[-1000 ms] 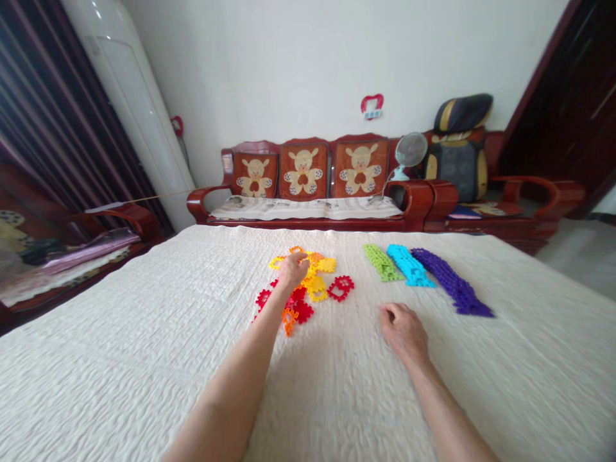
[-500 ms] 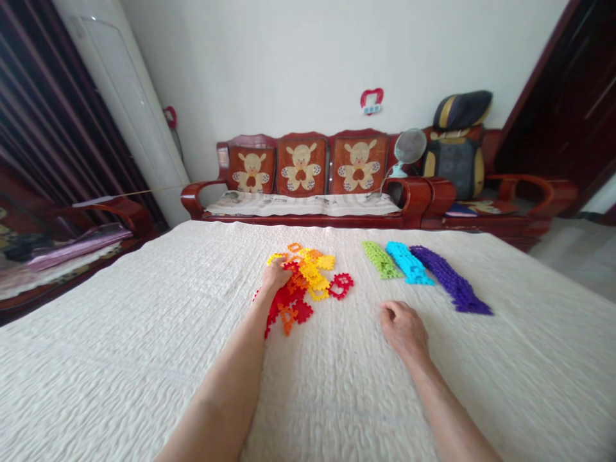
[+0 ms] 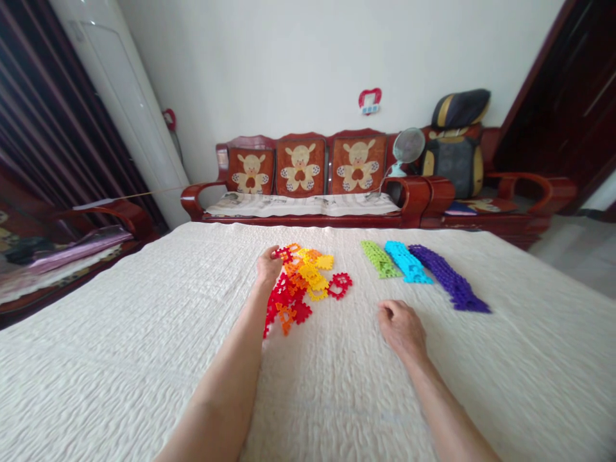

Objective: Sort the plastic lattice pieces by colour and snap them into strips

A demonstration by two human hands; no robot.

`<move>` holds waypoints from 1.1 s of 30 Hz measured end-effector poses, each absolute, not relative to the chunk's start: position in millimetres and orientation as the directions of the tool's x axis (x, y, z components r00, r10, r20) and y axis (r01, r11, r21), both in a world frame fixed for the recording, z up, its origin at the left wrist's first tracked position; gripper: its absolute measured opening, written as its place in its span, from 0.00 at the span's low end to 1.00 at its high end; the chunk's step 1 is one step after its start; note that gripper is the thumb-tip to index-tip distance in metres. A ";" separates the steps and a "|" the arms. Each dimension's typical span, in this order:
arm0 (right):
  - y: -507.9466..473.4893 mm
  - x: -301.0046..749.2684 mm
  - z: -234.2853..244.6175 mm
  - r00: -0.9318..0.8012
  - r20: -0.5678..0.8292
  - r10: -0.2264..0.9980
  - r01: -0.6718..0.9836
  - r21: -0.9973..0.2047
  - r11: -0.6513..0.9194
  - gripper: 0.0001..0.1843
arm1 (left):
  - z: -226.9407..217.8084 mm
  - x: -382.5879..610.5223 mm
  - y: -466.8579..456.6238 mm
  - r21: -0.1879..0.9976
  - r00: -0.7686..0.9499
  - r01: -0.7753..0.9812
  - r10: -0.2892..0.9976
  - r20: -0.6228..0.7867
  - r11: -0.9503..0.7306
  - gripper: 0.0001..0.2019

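Observation:
My left hand (image 3: 269,264) pinches a red toothed plastic building piece (image 3: 284,255) at its edge, above the far left side of a loose pile. That pile mixes yellow pieces (image 3: 314,277), red pieces (image 3: 302,312) and orange pieces (image 3: 285,314), some solid and some open in the middle. A red ring-shaped piece (image 3: 341,285) lies at the pile's right. Curled into a loose fist, my right hand (image 3: 403,328) rests on the cloth with nothing showing in it. Beyond it lie sorted rows of pieces: green (image 3: 379,259), light blue (image 3: 407,262) and purple (image 3: 448,278).
A quilted cream cloth (image 3: 120,353) covers the table. Behind its far edge stands a wooden sofa (image 3: 411,202) with bear cushions (image 3: 300,168). A small fan (image 3: 408,146) and a chair with a massage cushion (image 3: 453,163) are at the back right.
My left hand has lifted slightly up and left out of the pile, and the red piece now shows in its fingers. My right hand stays in place.

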State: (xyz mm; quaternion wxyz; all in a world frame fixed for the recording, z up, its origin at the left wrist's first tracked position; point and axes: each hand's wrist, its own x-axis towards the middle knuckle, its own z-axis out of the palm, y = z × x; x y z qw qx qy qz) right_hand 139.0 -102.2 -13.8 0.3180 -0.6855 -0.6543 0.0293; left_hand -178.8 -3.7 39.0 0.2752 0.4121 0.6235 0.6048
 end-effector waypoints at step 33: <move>-104.7 138.1 -9.3 0.132 0.367 0.921 0.875 -0.480 0.066 0.14 | 8.2 -196.7 -103.0 0.487 -0.331 0.854 0.914 0.235 0.184 0.17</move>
